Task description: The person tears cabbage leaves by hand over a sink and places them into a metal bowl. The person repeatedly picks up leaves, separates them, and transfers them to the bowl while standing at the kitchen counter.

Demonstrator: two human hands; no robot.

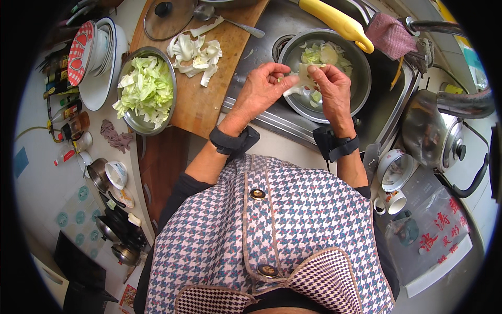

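Note:
A pale cabbage leaf (304, 78) is held up between my two hands over a round metal basin (366, 96) in the sink. My right hand (334, 88) pinches its upper right edge between thumb and fingers. At its left side, my left hand (263, 88) grips the leaf with thumb and curled fingers; its fingertips are partly hidden. Torn cabbage pieces (329, 53) lie in water in the basin. To the left, a metal bowl (172, 88) is heaped with torn cabbage (147, 86). White-green leaf scraps (196, 59) lie on the wooden cutting board (204, 106).
A yellow handle (333, 19) juts over the basin's far rim. A spoon (239, 25) and a glass lid (166, 29) lie on the board. Right of the sink (384, 114) stand a metal kettle (427, 129), a bowl (395, 168) and a mug (394, 202). Stacked dishes (104, 51) stand far left.

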